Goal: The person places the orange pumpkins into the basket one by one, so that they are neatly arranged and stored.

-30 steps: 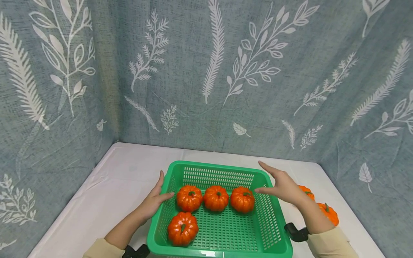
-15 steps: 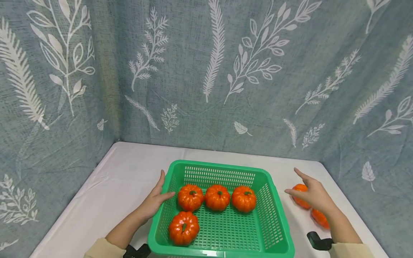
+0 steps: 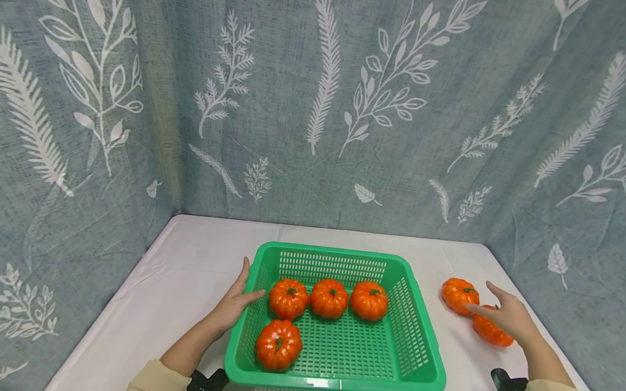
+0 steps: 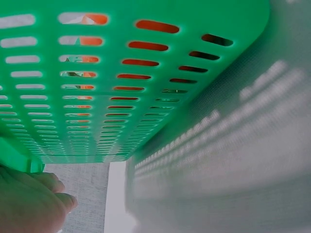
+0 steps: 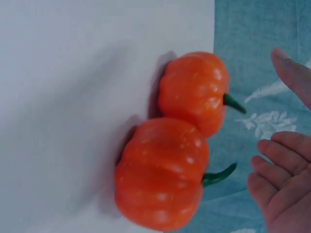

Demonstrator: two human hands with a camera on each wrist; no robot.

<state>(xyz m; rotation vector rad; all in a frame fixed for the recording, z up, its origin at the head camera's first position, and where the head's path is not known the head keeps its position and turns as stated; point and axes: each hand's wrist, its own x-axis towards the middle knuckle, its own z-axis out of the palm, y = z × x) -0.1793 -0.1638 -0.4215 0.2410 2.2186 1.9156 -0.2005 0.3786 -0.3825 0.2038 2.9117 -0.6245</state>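
My left hand point(image 3: 231, 308) holds the left rim of a green plastic basket point(image 3: 337, 254), with the thumb over the rim and the fingers along the outer wall. Several small orange pumpkins sit in this basket: three in a row, among them the middle pumpkin point(image 3: 329, 300), and a front pumpkin point(image 3: 279, 346) at lower left. On the table to the right are two more, a far pumpkin point(image 3: 459, 296) and a near pumpkin point(image 3: 490, 329) with green stems. Over the near one hovers my right hand point(image 3: 511, 316), thumb and fingers spread and nothing in it; it partly hides that pumpkin.
A white cloth covers the table point(image 3: 195, 255). Blue-grey curtains point(image 3: 293, 163) with white leaf prints hang behind it and along both sides. The basket's slotted wall point(image 4: 102, 97) fills much of the left wrist view.
My right hand has moved from the basket's right rim out to the right, ending over the near loose pumpkin. My left hand stays at the left rim; the basket has hardly moved.
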